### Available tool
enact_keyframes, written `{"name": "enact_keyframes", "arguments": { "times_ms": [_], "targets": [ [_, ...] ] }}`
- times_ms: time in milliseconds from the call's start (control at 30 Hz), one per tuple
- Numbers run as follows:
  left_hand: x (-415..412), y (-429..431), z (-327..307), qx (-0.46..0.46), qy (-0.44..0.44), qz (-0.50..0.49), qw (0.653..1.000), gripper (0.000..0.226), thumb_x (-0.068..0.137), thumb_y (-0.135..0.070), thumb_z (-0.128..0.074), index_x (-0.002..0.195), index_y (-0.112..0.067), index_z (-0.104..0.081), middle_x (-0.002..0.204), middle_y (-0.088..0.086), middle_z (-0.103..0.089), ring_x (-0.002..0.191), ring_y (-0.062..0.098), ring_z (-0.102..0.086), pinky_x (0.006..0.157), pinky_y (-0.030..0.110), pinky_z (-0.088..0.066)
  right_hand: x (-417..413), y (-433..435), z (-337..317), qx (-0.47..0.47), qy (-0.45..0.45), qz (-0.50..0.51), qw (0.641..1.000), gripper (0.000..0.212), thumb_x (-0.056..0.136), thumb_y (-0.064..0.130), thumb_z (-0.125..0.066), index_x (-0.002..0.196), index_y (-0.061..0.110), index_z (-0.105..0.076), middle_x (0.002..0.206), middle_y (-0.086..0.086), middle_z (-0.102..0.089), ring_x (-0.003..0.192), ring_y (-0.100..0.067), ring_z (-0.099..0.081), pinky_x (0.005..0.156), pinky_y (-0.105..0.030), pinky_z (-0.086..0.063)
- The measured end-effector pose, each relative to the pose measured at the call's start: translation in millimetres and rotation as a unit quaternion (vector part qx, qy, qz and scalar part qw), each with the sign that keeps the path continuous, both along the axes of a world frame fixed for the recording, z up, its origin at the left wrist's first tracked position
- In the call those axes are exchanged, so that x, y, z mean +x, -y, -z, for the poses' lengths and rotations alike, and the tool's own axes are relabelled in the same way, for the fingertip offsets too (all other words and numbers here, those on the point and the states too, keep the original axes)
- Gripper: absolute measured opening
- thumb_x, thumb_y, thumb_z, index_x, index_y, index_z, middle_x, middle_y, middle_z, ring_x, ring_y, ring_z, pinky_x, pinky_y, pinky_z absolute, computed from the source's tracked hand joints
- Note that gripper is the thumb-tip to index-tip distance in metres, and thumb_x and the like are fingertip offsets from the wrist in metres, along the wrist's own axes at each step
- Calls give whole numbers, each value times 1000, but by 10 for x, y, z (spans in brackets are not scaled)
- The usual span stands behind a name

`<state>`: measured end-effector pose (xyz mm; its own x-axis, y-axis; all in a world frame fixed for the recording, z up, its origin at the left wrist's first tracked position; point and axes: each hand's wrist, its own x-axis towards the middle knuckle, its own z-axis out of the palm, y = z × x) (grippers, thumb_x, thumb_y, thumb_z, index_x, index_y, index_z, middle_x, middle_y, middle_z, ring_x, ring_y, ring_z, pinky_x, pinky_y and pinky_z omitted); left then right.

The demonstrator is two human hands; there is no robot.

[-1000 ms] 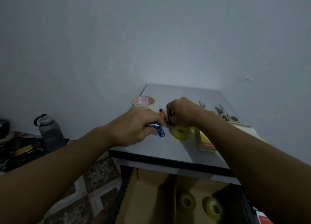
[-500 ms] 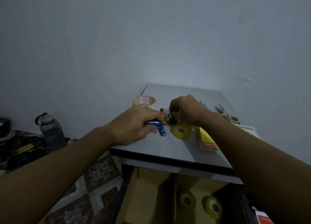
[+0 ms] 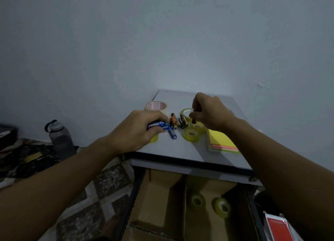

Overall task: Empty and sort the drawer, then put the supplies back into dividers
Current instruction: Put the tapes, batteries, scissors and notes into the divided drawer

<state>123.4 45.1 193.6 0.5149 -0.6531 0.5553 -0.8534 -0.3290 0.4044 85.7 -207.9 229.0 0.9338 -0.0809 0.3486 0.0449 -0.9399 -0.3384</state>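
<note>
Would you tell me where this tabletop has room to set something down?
Free: the grey tabletop's front strip, bordered by the yellowish tape roll and yellow sticky-note pad, and its far edge. Crowded: between left hand and right hand.

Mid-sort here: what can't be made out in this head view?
Head view:
- Blue items: left hand grips them, covering most; count unclear.
- Dark item pinched by right hand: too dim to identify.
- Drawer: right side hidden behind the right forearm.
- Red packet: cut off by bottom edge.
</note>
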Motion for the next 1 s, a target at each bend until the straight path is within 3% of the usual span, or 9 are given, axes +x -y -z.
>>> {"name": "enact_keyframes", "arguments": {
  "times_ms": [100,233,300,367,467,667,800,933,1000],
  "targets": [
    [-253,-133,55,-33,-60,-36,997,24,90,-13,-71,111,-25,-72,101,-8,-73,89,4,-65,74,15,-50,-258,-59,-3,25,12,6,1000,21,89,23,-72,98,14,-56,90,-3,-64,77,-18,-62,61,-28,-49],
    [-669,-277,210,-83,-142,-82,983,24,88,-12,-73,107,-28,-71,91,-7,-71,79,2,-64,68,9,-47,-666,-201,93,53,15,2,998,22,86,30,-75,94,18,-57,85,0,-68,76,-16,-66,64,-26,-50],
    [-871,-316,336,-88,-177,-96,976,22,88,-12,-73,104,-28,-70,85,-4,-69,71,3,-62,65,16,-51,-874,-295,189,74,9,-8,997,21,87,28,-75,92,18,-57,80,1,-69,70,-13,-67,63,-30,-53],
    [-1066,-337,468,-89,-225,-103,965,21,89,-12,-72,104,-26,-69,84,2,-69,70,12,-65,68,34,-59,-1065,-383,295,96,4,-15,995,20,87,25,-75,92,16,-57,76,2,-70,66,-9,-67,60,-29,-52],
    [-1346,-375,665,-91,-272,-114,951,18,89,-12,-71,103,-23,-68,80,6,-69,72,24,-67,71,50,-60,-1305,-488,444,126,6,-7,992,20,87,26,-74,90,19,-56,78,4,-69,69,-10,-66,59,-25,-49],
    [-1804,-486,1052,-67,-322,-155,932,17,87,-15,-74,90,-30,-65,77,4,-70,74,20,-69,70,45,-61,-1689,-715,679,202,-21,-28,979,14,92,26,-67,94,23,-54,87,-1,-69,72,-12,-70,57,-25,-55],
    [-2033,-459,1286,-18,-392,-192,900,13,84,-9,-76,86,-19,-68,79,10,-70,77,25,-70,71,46,-61,-1841,-803,807,217,-43,-28,975,13,93,26,-67,94,27,-54,92,3,-66,76,-8,-68,59,-21,-55],
    [-2097,-350,1452,68,-424,-220,876,5,83,-10,-73,82,-14,-69,81,3,-71,75,16,-68,61,26,-58,-1925,-865,873,218,-62,-25,974,11,93,25,-65,98,25,-55,92,3,-66,76,-6,-67,60,-20,-54],
    [-2014,-248,1510,74,-470,-245,845,5,79,-8,-76,78,-10,-71,83,6,-71,79,19,-69,68,32,-62,-1952,-885,883,216,-72,-23,973,11,93,25,-64,99,24,-55,95,2,-65,81,-8,-67,64,-23,-56]
  ]
}}
